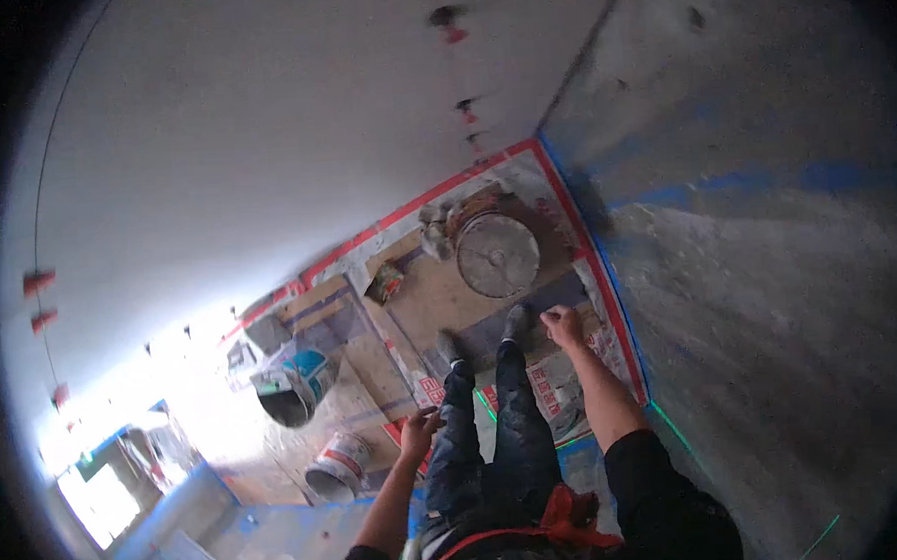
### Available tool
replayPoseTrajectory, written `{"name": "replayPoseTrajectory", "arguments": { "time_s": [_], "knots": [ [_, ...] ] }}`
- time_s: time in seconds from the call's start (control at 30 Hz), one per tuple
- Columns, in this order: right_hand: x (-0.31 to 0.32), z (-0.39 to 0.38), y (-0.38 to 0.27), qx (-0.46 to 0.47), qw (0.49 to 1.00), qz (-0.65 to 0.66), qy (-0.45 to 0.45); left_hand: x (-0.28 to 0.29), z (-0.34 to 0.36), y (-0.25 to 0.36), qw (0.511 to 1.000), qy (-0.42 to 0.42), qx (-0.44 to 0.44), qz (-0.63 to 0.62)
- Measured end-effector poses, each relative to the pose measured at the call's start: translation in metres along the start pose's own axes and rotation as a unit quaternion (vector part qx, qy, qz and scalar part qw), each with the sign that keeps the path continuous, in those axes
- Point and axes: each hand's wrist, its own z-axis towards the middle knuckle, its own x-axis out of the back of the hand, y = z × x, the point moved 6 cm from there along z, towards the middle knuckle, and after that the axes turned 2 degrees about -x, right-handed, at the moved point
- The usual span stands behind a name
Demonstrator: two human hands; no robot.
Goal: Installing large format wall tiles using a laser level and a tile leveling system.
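My left hand (420, 431) hangs in the air beside my left thigh, its fingers loosely apart and holding nothing that I can see. Farther forward on the right, my right hand (563, 325) is raised over the covered floor, its fingers curled in toward the thumb. Whether anything small is between them cannot be made out. Ahead of my feet stands a round grey-topped bucket (497, 255), the thing nearest to my right hand. Neither hand touches it.
Cardboard sheets (419, 291) edged with red tape cover the floor. A crumpled bag (385, 282) and a pale lump (434, 231) lie near the round bucket. At left are a white-and-blue bucket (293, 387) and another bucket (339, 467). Red clips (447, 25) stick out from the large pale wall.
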Motion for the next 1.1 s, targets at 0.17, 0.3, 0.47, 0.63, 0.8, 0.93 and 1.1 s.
{"name": "replayPoseTrajectory", "arguments": {
  "time_s": [0.17, 0.3, 0.47, 0.63, 0.8, 0.93, 1.1],
  "knots": [
    [-0.019, 0.009, -0.014, 0.014, 0.997, 0.077, 0.020, 0.045, -0.020, -0.032, 0.998, 0.035, 0.041, 0.044],
    [0.001, 0.000, -0.009, 0.131, 0.971, -0.150, 0.134, 0.049, -0.021, -0.058, 0.999, 0.046, 0.006, 0.012],
    [-0.042, -0.026, 0.007, -0.057, 0.997, 0.038, -0.044, 0.060, -0.027, -0.087, 0.996, 0.081, 0.005, -0.024],
    [-0.099, 0.003, 0.038, -0.023, 0.997, -0.018, -0.065, 0.077, -0.055, -0.109, 0.989, 0.117, 0.047, -0.076],
    [0.004, 0.172, 0.059, -0.059, 0.957, 0.251, -0.132, 0.019, -0.015, -0.152, 0.976, 0.105, 0.089, -0.166],
    [-0.142, 0.109, 0.003, -0.047, 0.976, -0.016, -0.212, 0.041, -0.110, -0.222, 0.927, 0.259, 0.193, -0.191],
    [-0.182, 0.006, -0.074, -0.012, 0.960, -0.132, -0.247, 0.031, -0.120, -0.178, 0.947, 0.270, 0.135, -0.106]
  ]
}}
